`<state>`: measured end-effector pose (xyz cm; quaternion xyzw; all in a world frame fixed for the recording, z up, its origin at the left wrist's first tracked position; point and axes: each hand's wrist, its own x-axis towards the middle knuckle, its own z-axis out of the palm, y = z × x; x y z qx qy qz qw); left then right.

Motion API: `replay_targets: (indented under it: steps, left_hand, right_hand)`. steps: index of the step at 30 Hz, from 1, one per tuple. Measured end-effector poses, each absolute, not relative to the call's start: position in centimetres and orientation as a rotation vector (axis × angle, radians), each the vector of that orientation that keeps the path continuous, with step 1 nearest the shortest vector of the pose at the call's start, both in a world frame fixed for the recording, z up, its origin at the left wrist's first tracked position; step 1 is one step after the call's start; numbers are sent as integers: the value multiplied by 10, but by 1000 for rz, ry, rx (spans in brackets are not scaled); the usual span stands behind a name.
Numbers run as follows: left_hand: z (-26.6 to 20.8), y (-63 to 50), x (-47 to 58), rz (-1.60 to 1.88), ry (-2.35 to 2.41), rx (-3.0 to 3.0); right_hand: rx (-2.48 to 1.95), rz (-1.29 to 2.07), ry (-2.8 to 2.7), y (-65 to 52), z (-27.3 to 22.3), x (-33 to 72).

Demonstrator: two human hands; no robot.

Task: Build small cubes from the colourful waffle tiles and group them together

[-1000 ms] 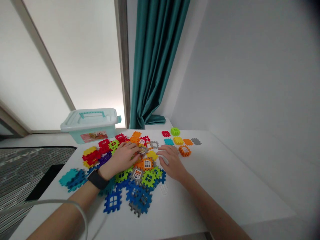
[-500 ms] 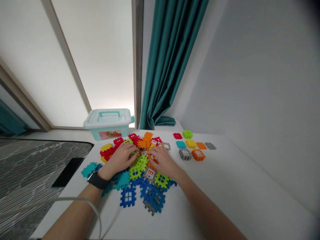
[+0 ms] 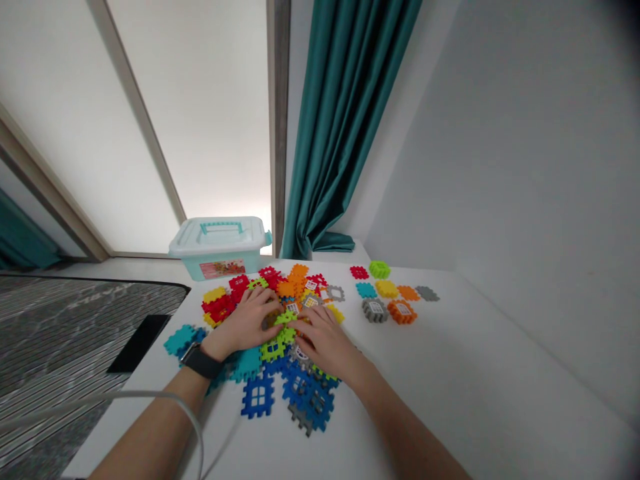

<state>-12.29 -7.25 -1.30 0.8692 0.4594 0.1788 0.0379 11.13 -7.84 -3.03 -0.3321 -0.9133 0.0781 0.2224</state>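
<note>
My left hand (image 3: 249, 320), with a dark watch (image 3: 201, 361) at its wrist, lies over a heap of interlocking plastic tiles. Its thumb and fingers are apart, near lime-green tiles (image 3: 287, 333). On the heap's right side rests my right hand (image 3: 330, 341), palm down with spread fingers, its fingertips by the same lime-green tiles. Under it a grey window tile (image 3: 300, 353) is partly covered. Toward me lie blue window tiles (image 3: 258, 396); orange tiles (image 3: 295, 283) and red tiles (image 3: 219, 308) are on the far side. No tile is visibly lifted by either hand.
A lidded light-teal box (image 3: 220, 247) stands behind the heap. To the right, sorted tiles lie apart, including a thick grey stack (image 3: 375, 310) and an orange stack (image 3: 401, 312). A white cable (image 3: 165, 397) crosses the lower left, and a black flat object (image 3: 139, 343) lies beyond the table's left edge.
My right hand has shifted toward me, covering more of the grey and lime-green tiles and uncovering yellow and grey ones behind it. My left hand stays nearly in place.
</note>
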Motion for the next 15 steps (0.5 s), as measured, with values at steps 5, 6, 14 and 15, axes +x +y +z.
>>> replay_targets:
  steps: [5, 6, 14, 15]
  left_hand:
    - [-20, -69, -118, 565, 1459, 2652]
    - [-21, -69, -118, 572, 1465, 2652]
    - [-19, -70, -117, 554, 1428, 2650]
    - [-19, -70, -117, 543, 1417, 2653]
  right_hand:
    - [-964, 249, -2516, -77, -32, 116]
    - [-969, 250, -2509, -76, -32, 117]
    - [-1014, 259, -2450, -73, -35, 118]
    - [-1015, 262, -2449, -73, -36, 118]
